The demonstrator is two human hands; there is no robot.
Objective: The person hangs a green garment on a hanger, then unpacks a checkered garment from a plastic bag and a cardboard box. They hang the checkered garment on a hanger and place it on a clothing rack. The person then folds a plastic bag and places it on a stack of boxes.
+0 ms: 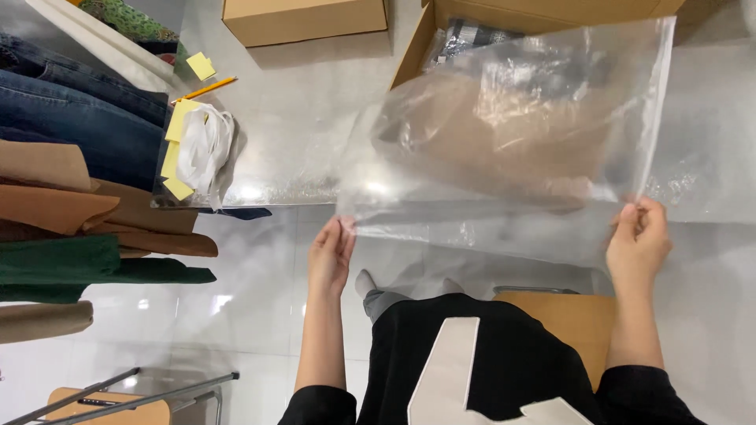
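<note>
the left hand (pixel 331 256) and right hand (pixel 638 240) each pinch a lower corner of a large clear plastic bag (pixel 512 134), fingers closed on the film, so the bag hangs stretched flat across the centre and upper right of the frame. holding it by both corners, well apart, keeps the thin sheet taut and open to view instead of crumpling. through the film a brownish shape shows, blurred; i cannot tell whether it lies inside the bag or behind it.

behind the bag, at the top right, an open cardboard box (pixel 417 47) holds something with a dark check pattern. a second, closed cardboard box (pixel 303 20) sits at the top centre, plain tan, no label visible. at the upper left, yellow sticky notes (pixel 177 134) lie beside a bundle of white plastic (pixel 205 149), with a single note and a yellow pencil (pixel 206 89) just above them. folded garments (pixel 71 197), denim, tan and green, are stacked along the left edge. a wooden stool (pixel 567 319) shows beneath the person's lap.
</note>
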